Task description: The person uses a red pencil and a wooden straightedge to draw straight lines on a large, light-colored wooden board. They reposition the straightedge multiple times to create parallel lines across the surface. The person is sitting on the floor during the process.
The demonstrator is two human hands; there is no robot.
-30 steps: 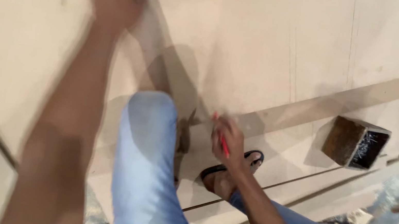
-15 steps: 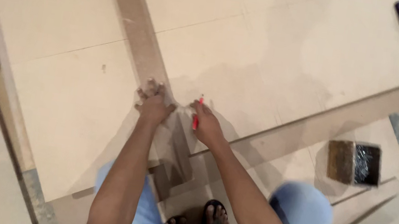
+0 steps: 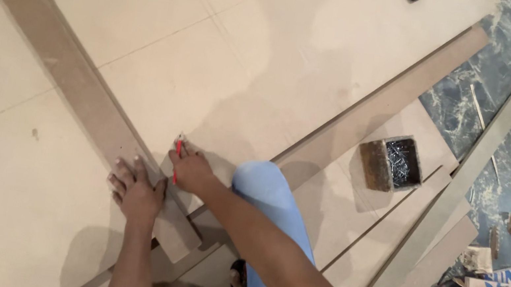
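Fiberboard sheet (image 3: 266, 65): left hand (image 3: 135, 190) flat on strip (image 3: 65, 77), right hand (image 3: 190, 171) grips red pencil (image 3: 177, 156).

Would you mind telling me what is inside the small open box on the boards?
The box holds a heap of small dark metal nails. Its bottom is covered by them.

Left hand (image 3: 136, 188): flat, palm down, fingers spread and pointing up-left, forearm entering from bottom edge. Right hand (image 3: 190, 170): just beside it, fingers curled in a writing grip, forearm extended diagonally from lower right, crossing a bent knee.
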